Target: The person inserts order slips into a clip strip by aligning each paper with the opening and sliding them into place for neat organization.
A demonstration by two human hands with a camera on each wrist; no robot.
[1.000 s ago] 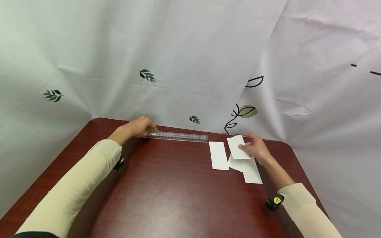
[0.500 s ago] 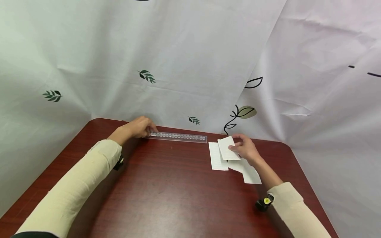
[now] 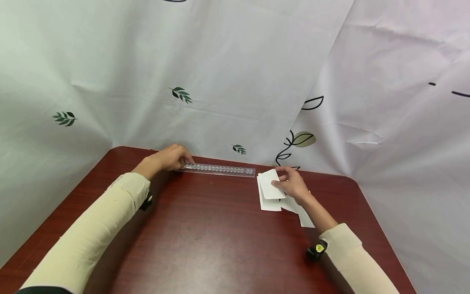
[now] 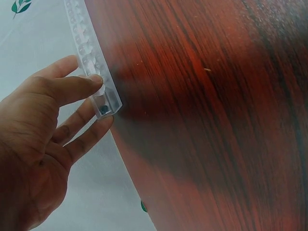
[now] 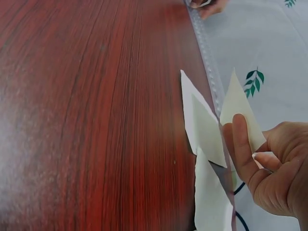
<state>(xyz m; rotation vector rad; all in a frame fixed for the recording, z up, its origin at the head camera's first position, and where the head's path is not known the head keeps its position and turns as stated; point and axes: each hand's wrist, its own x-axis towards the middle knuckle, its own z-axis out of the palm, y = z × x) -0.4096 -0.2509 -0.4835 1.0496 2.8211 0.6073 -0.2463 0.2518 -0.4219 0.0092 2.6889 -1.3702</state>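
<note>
Just under the right hand [image 3: 293,185], its grip pinches a paper slip [image 3: 271,184] over another slip [image 3: 269,203] (two more slips lie unstacked); left hand [image 3: 170,158] pinches the ruler [image 3: 220,169] at the desk's [image 3: 205,237] far edge.

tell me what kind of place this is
Probably a makeshift recording booth, not a lived-in room: a reddish wooden table walled in by leaf-print cloth sheets, with only a clear ruler and paper slips.
</note>
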